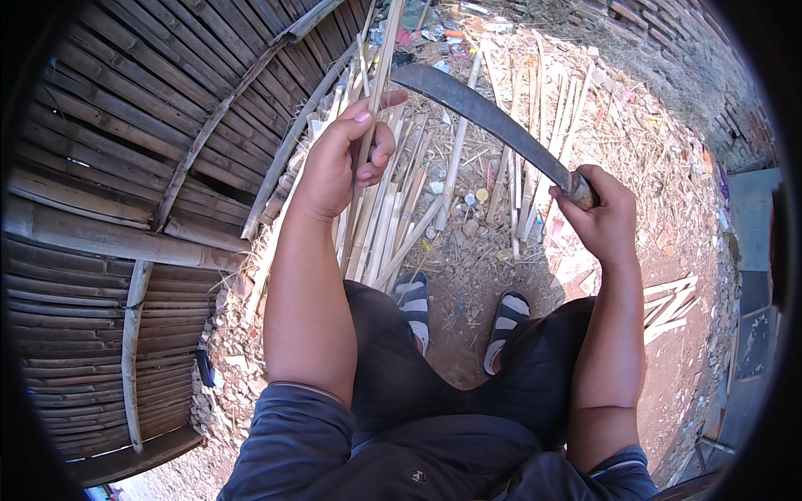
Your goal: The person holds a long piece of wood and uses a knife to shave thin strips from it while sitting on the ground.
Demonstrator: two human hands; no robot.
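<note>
My left hand (332, 171) holds a long, pale bamboo strip (383, 63) upright, its thumb and curled fingers around it and the index finger pointing out to the right. The strip runs up past the top of the view. In my right hand (605, 219) is the short wooden handle of a machete (493, 121) with a dark, curved blade. The blade reaches up and leftward, its tip close to the strip; whether they touch, I cannot tell. Below my left hand lies a pile of split bamboo strips (380, 230).
A slatted bamboo wall (100, 209) stands along the left. More strips (535, 125) lie on the littered ground ahead, with a smaller bundle (668, 305) at the right. A brick wall (668, 37) rises at the far right. My sandalled feet (506, 326) are beneath me.
</note>
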